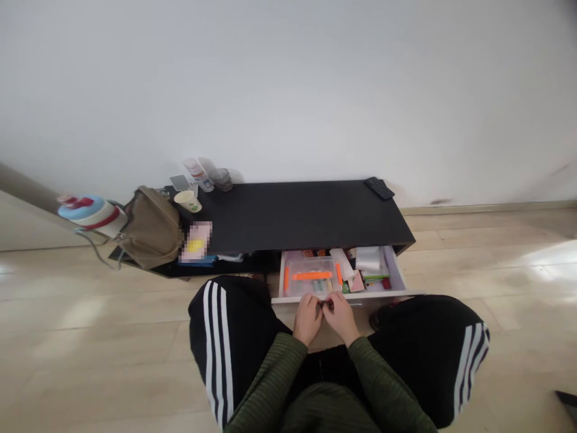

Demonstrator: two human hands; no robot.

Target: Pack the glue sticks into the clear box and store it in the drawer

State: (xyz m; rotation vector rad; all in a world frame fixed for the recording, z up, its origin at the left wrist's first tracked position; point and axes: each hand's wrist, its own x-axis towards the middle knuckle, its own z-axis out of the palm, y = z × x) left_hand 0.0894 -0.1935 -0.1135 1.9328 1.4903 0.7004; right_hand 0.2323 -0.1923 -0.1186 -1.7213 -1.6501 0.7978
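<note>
My left hand (308,319) and my right hand (341,317) meet in front of the pulled-out drawer (397,273), close to its front panel. Fingers of both hands are closed in a pinch around a small dark thing (323,304), too small to name and partly hidden by the fingertips. Just beyond the hands, inside the drawer, lies a clear plastic box (311,264) with orange clips. To its right are a white packet (368,258), a pink card (356,281) and other small items.
The drawer belongs to a low black cabinet (288,213) against the wall. On its top are a remote control (379,188), a paper cup (188,201), a spray can (199,174) and a glass jar (221,179). A brown bag (151,228) and a large bottle (92,214) stand at the left end.
</note>
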